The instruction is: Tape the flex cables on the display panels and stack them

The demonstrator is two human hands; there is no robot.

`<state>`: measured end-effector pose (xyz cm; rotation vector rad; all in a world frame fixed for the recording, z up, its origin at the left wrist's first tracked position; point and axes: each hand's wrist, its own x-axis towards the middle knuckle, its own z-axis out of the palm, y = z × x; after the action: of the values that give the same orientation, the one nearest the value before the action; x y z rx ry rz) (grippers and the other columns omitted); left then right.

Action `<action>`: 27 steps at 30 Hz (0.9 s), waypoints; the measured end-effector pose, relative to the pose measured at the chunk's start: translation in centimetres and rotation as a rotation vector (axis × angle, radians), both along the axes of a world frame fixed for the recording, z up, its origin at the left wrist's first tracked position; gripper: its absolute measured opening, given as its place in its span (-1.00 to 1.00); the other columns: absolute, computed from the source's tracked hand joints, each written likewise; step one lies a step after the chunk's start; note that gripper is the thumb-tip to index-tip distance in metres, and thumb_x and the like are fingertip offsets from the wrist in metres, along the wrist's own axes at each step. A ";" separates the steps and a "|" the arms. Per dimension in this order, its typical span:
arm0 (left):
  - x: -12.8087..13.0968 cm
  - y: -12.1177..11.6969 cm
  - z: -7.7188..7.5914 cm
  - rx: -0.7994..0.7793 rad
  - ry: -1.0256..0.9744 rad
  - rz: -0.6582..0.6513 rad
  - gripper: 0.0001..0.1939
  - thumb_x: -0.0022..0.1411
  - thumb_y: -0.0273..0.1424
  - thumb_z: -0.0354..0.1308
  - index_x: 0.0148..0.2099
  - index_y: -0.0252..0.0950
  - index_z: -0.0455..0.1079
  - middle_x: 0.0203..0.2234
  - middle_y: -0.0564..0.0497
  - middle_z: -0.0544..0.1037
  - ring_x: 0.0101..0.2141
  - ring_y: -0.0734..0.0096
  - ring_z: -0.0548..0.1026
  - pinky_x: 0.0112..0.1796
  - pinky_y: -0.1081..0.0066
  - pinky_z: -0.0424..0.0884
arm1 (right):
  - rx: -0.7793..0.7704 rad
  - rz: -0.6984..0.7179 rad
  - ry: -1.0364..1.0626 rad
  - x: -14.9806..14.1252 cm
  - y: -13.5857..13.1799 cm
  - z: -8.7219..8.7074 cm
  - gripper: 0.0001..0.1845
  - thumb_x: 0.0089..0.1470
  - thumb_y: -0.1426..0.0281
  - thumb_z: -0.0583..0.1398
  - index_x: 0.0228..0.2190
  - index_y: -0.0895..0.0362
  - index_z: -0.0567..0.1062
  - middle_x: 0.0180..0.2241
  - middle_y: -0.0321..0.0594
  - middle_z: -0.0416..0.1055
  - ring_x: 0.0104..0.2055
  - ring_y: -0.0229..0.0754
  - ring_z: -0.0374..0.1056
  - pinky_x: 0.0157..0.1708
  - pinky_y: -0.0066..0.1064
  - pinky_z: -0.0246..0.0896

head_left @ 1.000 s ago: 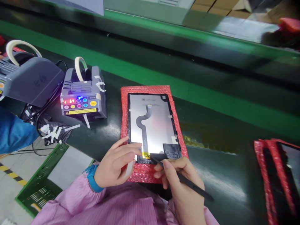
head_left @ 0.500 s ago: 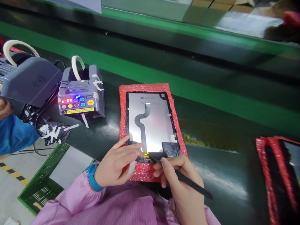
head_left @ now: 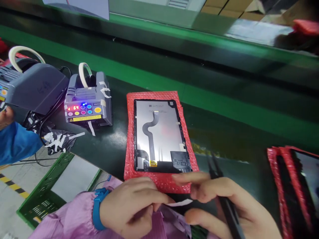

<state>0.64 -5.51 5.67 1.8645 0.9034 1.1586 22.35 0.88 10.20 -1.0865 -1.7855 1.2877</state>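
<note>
My left hand (head_left: pixel 132 202), with a blue wristband, pinches one end of a short white tape strip (head_left: pixel 183 202) near the table's front edge. My right hand (head_left: pixel 239 199) grips black tweezers (head_left: pixel 229 212) against the palm, tips pointing away and blurred. Its thumb and forefinger are apart, close to the strip's free end. Beyond both hands, a tablet screen assembly (head_left: pixel 166 132) lies with its silver back up, on red bubble wrap (head_left: pixel 159 181). Along it runs a dark, curved flex cable (head_left: pixel 151 142), ending at a yellow-taped connector (head_left: pixel 153 163) by the lower edge.
A tape dispenser (head_left: pixel 87 103) with lit digits stands left of the tablet, a second dispenser (head_left: pixel 42 83) beyond it. Another person's blue sleeve (head_left: pixel 18 142) reaches in at left. Red-wrapped panels (head_left: pixel 286 186) are at right; a green crate (head_left: pixel 35 202) sits lower left.
Both hands have drawn back from the connector toward me. The tweezers now point away from the tablet, and the white strip on my left fingers is now held out between the hands.
</note>
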 end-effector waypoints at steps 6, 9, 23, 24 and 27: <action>-0.1 -0.5 -0.4 -0.232 -0.077 -0.127 -0.42 0.17 -0.70 -0.09 0.20 -0.21 0.29 -0.41 0.08 0.55 -0.46 0.48 0.46 -0.35 0.49 0.44 | -0.184 0.040 -0.095 -2.2 4.3 2.8 -0.46 0.07 0.11 0.43 -0.58 0.02 0.23 -0.45 -0.23 0.61 -0.42 -0.11 0.57 -0.36 -0.35 0.50; -1.3 -0.2 -0.1 -0.203 -0.054 -0.120 -0.40 0.20 -0.72 -0.12 0.21 -0.23 0.32 -0.41 0.08 0.56 -0.41 0.48 0.50 -0.29 0.49 0.46 | -0.167 0.094 -0.097 -4.3 8.0 1.7 -0.39 -0.03 0.04 0.46 -0.56 0.01 0.17 -0.47 -0.24 0.58 -0.44 -0.11 0.54 -0.41 -0.34 0.43; -3.6 4.9 -0.4 -0.045 0.666 0.449 -0.46 0.27 -0.69 -0.08 0.18 -0.29 0.47 -0.18 -0.14 0.44 -0.16 0.16 0.34 -0.15 0.17 0.41 | -0.129 0.399 -0.209 -9.6 15.1 -4.1 -0.35 -0.13 -0.10 0.42 -0.53 0.01 0.16 -0.48 -0.25 0.54 -0.37 -0.06 0.50 -0.33 -0.23 0.28; -3.5 5.1 -0.6 -0.038 0.704 0.454 -0.42 0.24 -0.71 -0.08 0.20 -0.26 0.47 -0.19 -0.13 0.43 -0.17 0.16 0.33 -0.16 0.17 0.40 | -0.132 0.402 -0.205 -9.7 15.2 -4.1 -0.35 -0.13 -0.09 0.43 -0.53 0.01 0.16 -0.48 -0.25 0.54 -0.37 -0.06 0.51 -0.33 -0.24 0.27; -3.5 5.5 -1.0 -0.006 0.785 0.477 -0.36 0.19 -0.75 -0.08 0.19 -0.21 0.48 -0.22 -0.11 0.39 -0.18 0.16 0.31 -0.19 0.19 0.36 | -0.144 0.398 -0.201 -10.0 15.3 -4.5 -0.37 -0.13 -0.05 0.43 -0.52 0.01 0.16 -0.47 -0.24 0.56 -0.36 -0.05 0.52 -0.32 -0.23 0.30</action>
<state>-2.83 -0.05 4.69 2.1932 1.8539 0.6352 12.36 16.18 5.74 -0.9962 -2.1669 1.6082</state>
